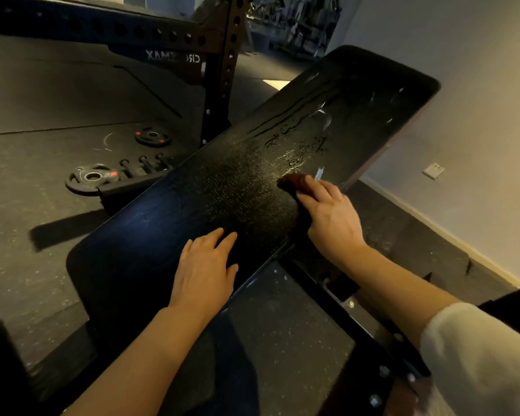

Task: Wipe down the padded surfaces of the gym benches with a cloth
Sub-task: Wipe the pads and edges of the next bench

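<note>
A long black padded bench [168,223] runs diagonally from lower left to upper right, with wet streaks and droplets on its far half. My left hand [206,271] rests flat on the pad near its right edge, fingers straight. My right hand [327,214] presses a dark brown cloth [293,183] onto the pad at its right edge; only the cloth's front end shows from under the fingers.
The bench's black metal frame [351,307] with bolts runs under my right arm. Weight plates [92,177] lie on the rubber floor at left, below a perforated rack upright [222,73]. A wall with a socket [433,170] stands at right.
</note>
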The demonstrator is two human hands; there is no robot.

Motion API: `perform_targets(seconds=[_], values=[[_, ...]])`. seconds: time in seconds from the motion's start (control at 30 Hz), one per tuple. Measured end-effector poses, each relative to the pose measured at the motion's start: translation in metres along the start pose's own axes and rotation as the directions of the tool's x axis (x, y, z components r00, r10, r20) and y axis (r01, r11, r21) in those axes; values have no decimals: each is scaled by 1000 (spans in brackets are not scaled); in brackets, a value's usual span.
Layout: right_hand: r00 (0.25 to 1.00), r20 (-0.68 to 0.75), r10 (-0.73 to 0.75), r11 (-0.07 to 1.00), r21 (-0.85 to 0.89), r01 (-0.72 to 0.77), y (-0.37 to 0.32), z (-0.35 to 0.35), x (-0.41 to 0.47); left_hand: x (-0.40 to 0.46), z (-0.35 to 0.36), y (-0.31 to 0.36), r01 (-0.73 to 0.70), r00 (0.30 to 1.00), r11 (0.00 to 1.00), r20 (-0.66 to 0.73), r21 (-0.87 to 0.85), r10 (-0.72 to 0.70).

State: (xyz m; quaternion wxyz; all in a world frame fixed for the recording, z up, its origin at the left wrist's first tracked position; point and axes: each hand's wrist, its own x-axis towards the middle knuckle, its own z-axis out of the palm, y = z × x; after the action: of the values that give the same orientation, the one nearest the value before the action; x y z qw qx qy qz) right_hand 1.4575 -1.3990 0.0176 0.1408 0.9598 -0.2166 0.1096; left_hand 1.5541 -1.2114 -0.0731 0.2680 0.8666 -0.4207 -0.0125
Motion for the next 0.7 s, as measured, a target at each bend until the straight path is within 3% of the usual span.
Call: perform_targets(seconds=[0.07, 0.2, 0.27, 0.33, 0.4, 0.57, 0.7], values=[[1000, 27, -12, 1000, 20, 11, -11, 8, -4, 14, -3, 9, -34, 999, 999, 2, -8, 34], [924, 125, -363, 932, 53, 359, -15, 9, -15, 45, -10, 27, -118, 993, 993, 6, 3, 118], [956, 99, -277, 961, 45, 274, 14, -4, 6, 57, -11, 31, -148, 989, 989, 25, 21, 148], [996, 32, -79, 997, 22, 79, 46, -18, 32, 66, -11, 34, -170, 984, 985, 49, 25, 169], [998, -61, -1, 1000, 10, 1, 63, -23, 46, 74, -12, 38, -175, 983, 985, 54, 14, 174], [991, -63, -117, 988, 90, 123, 15, 15, 22, 90, -14, 50, -175, 983, 982, 70, 71, 170], [951, -89, -296, 955, -1, 297, 18, 24, 27, 94, -18, 46, -184, 980, 978, 96, 101, 174]])
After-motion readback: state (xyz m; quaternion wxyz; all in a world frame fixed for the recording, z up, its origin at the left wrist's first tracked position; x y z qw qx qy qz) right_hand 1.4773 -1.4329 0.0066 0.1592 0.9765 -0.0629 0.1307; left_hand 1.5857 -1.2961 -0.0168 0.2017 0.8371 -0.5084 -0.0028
